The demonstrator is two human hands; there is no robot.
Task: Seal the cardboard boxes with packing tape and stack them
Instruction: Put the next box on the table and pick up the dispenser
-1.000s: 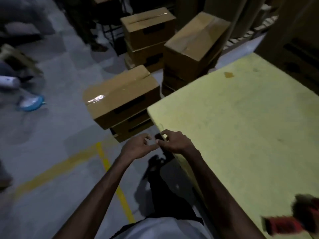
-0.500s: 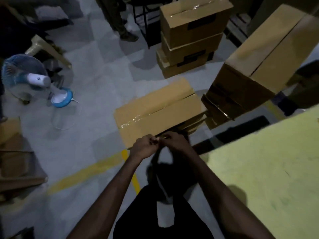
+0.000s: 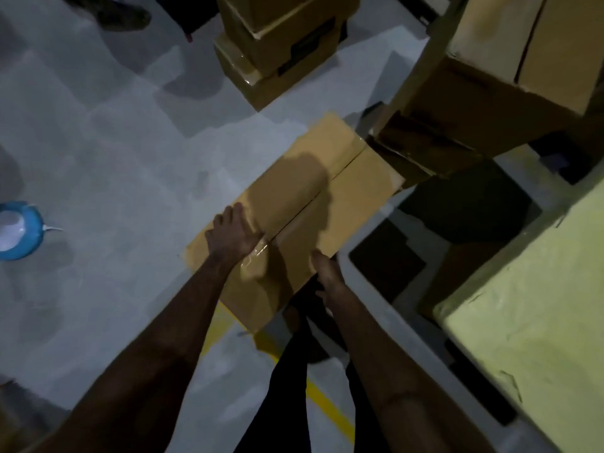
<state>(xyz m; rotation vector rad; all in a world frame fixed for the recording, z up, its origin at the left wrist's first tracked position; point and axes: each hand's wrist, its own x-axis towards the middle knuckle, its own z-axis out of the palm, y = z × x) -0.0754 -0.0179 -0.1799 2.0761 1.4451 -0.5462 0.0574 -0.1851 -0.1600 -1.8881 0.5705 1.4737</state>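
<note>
A cardboard box (image 3: 340, 178) lies low in front of me with its top flaps closed along a centre seam. Shiny clear tape (image 3: 253, 255) covers the near end of that seam. My left hand (image 3: 233, 233) lies flat on the box top with fingers spread, its palm over the tape. My right hand (image 3: 327, 273) is at the box's near right edge, thumb at the top rim, while its fingers drop into shadow down the side. No tape roll or dispenser is in view.
A stack of boxes (image 3: 277, 50) stands at the top centre and a taller stack (image 3: 483, 93) at the upper right. A yellow-green table (image 3: 529, 305) fills the right side. A blue fan base (image 3: 19, 230) sits at the left, a yellow floor line (image 3: 330, 413) below.
I have leaned in over the box. My hands, held together in the air in front of me before, have parted and come down onto the box, the left on top and the right at its edge.
</note>
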